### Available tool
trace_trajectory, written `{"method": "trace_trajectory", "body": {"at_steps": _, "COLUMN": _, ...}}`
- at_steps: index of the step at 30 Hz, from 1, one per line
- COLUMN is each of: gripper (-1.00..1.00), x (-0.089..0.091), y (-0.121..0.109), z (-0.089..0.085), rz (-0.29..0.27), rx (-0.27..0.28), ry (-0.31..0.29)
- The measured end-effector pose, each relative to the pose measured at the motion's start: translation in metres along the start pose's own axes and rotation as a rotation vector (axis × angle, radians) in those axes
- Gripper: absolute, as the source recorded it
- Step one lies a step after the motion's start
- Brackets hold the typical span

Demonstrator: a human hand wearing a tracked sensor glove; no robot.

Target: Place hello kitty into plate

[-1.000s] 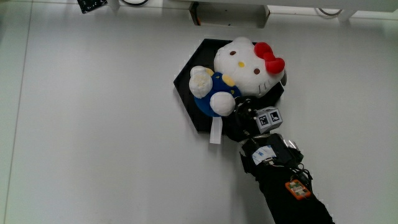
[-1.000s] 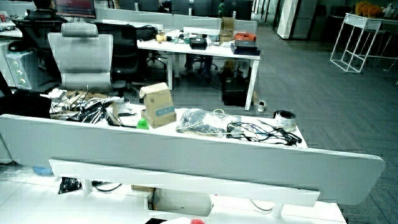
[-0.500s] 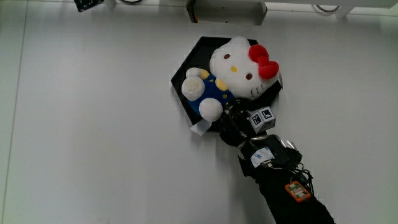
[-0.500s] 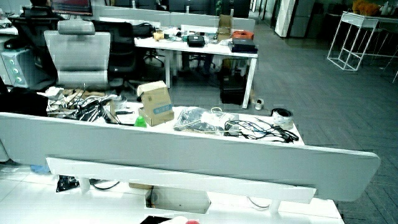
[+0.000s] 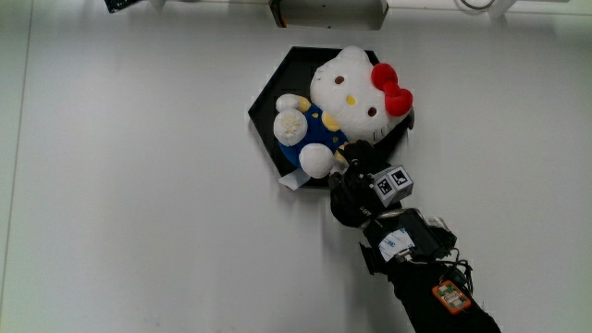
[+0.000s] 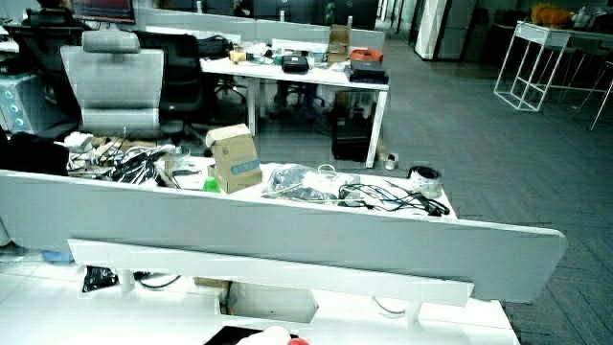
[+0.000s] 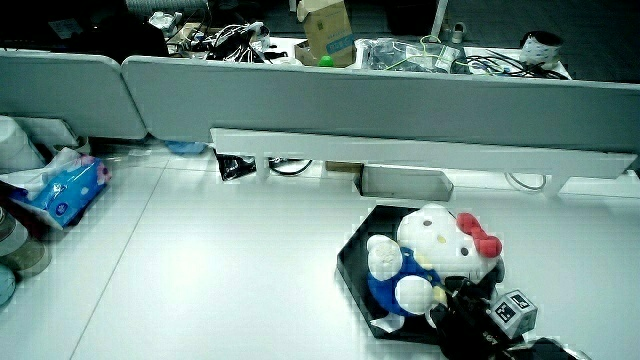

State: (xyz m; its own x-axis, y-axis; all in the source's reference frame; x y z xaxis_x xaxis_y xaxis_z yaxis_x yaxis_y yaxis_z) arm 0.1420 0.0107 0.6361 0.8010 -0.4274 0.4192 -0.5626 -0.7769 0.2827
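Hello Kitty toy [image 5: 347,92] lies in black plate [image 5: 268,100] on white surface [image 5: 139,185]. Hand [image 5: 356,190] at plate's near edge; grip unclear. Tissue pack [image 7: 62,192] well apart.

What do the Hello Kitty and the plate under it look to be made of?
Hello Kitty: soft plush, going by its fuzzy white pile, stitched face, fabric red bow and blue outfit. Plate: rigid, hexagonal, matte black with a raised rim; probably plastic, though the look leaves it open.
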Motion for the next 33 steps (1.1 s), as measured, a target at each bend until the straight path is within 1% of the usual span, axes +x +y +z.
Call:
{"method": "trace_trajectory", "body": {"at_steps": 1, "gripper": -1.00, "x": 0.001, "y": 0.001, "z": -0.002, "rz": 0.012, "rx": -0.041, "ry": 0.041}}
{"method": "trace_trajectory", "body": {"at_steps": 2, "gripper": -1.00, "x": 0.000, "y": 0.001, "z": 0.000, "rz": 0.024, "rx": -0.077, "ry": 0.099}}
{"method": "trace_trajectory", "body": {"at_steps": 4, "gripper": -1.00, "x": 0.002, "y": -0.001, "z": -0.004, "rz": 0.053, "rx": -0.109, "ry": 0.132}}
{"method": "trace_trajectory", "body": {"at_steps": 5, "gripper": -1.00, "x": 0.003, "y": -0.002, "z": -0.006, "rz": 0.066, "rx": -0.135, "ry": 0.148}}
{"method": "trace_trajectory", "body": {"at_steps": 6, "gripper": -1.00, "x": 0.003, "y": -0.004, "z": -0.007, "rz": 0.082, "rx": -0.175, "ry": 0.180}}
{"method": "trace_trajectory", "body": {"at_steps": 7, "gripper": -1.00, "x": 0.004, "y": -0.007, "z": -0.008, "rz": 0.077, "rx": -0.185, "ry": 0.204}}
{"method": "trace_trajectory", "body": {"at_steps": 8, "gripper": -1.00, "x": 0.008, "y": -0.009, "z": -0.013, "rz": 0.087, "rx": -0.193, "ry": 0.211}}
{"method": "trace_trajectory", "body": {"at_steps": 9, "gripper": -1.00, "x": 0.005, "y": -0.013, "z": -0.009, "rz": 0.103, "rx": -0.192, "ry": 0.233}}
{"method": "trace_trajectory", "body": {"at_steps": 11, "gripper": -1.00, "x": 0.006, "y": -0.019, "z": -0.008, "rz": 0.097, "rx": -0.195, "ry": 0.260}}
{"method": "trace_trajectory", "body": {"at_steps": 13, "gripper": -1.00, "x": 0.006, "y": -0.025, "z": -0.006, "rz": 0.100, "rx": -0.195, "ry": 0.273}}
{"method": "trace_trajectory", "body": {"at_steps": 14, "gripper": -1.00, "x": 0.009, "y": -0.028, "z": -0.007, "rz": 0.100, "rx": -0.193, "ry": 0.274}}
{"method": "trace_trajectory", "body": {"at_steps": 17, "gripper": -1.00, "x": 0.014, "y": -0.040, "z": -0.011, "rz": 0.060, "rx": -0.161, "ry": 0.294}}
{"method": "trace_trajectory", "body": {"at_steps": 19, "gripper": -1.00, "x": 0.017, "y": -0.048, "z": -0.014, "rz": 0.055, "rx": -0.180, "ry": 0.279}}
{"method": "trace_trajectory", "body": {"at_steps": 20, "gripper": -1.00, "x": 0.013, "y": -0.053, "z": -0.007, "rz": 0.048, "rx": -0.188, "ry": 0.288}}
{"method": "trace_trajectory", "body": {"at_steps": 21, "gripper": -1.00, "x": 0.016, "y": -0.057, "z": -0.008, "rz": 0.055, "rx": -0.177, "ry": 0.279}}
{"method": "trace_trajectory", "body": {"at_steps": 22, "gripper": -1.00, "x": 0.014, "y": -0.061, "z": -0.002, "rz": 0.052, "rx": -0.183, "ry": 0.288}}
{"method": "trace_trajectory", "body": {"at_steps": 23, "gripper": -1.00, "x": 0.019, "y": -0.065, "z": -0.006, "rz": 0.051, "rx": -0.179, "ry": 0.271}}
{"method": "trace_trajectory", "body": {"at_steps": 25, "gripper": -1.00, "x": 0.021, "y": -0.073, "z": -0.005, "rz": 0.051, "rx": -0.168, "ry": 0.279}}
{"method": "trace_trajectory", "body": {"at_steps": 26, "gripper": -1.00, "x": 0.023, "y": -0.076, "z": -0.007, "rz": 0.050, "rx": -0.167, "ry": 0.282}}
{"method": "trace_trajectory", "body": {"at_steps": 31, "gripper": -1.00, "x": 0.022, "y": -0.104, "z": -0.005, "rz": 0.042, "rx": -0.167, "ry": 0.293}}
{"method": "trace_trajectory", "body": {"at_steps": 33, "gripper": -1.00, "x": 0.027, "y": -0.116, "z": -0.010, "rz": 0.037, "rx": -0.163, "ry": 0.293}}
